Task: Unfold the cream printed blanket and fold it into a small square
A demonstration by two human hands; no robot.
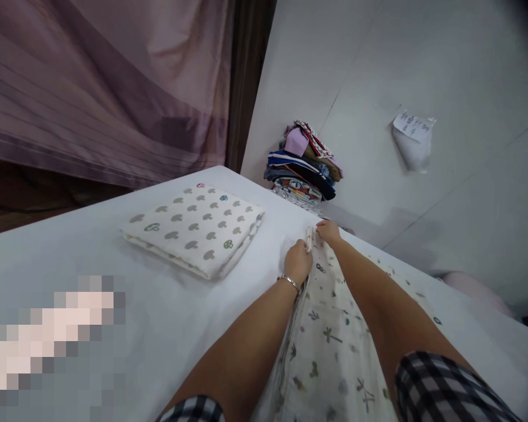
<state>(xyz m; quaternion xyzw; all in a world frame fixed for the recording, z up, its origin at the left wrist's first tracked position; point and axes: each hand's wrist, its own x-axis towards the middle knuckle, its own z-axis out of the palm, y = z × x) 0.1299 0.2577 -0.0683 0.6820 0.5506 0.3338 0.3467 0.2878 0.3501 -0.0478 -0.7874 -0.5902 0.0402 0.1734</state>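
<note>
A long white cloth (334, 340) printed with small palm trees and other figures runs from near my body toward the far edge of the table. My left hand (298, 262), with a silver bracelet at the wrist, is closed on the cloth's far left side, where layered folds show. At the far right corner, the fingers of my right hand (328, 231) pinch the same cloth. To the left lies a folded white cloth (198, 228) with grey mushroom prints and a few coloured ones, apart from both hands.
The white table (158, 305) carries both cloths. Beyond its far edge, a stack of folded clothes (305, 161) stands on the pale floor (361, 53). A clear bag with a handwritten label (413, 140) lies there too. A mauve curtain (114, 88) hangs at left. A pixelated patch covers the lower left.
</note>
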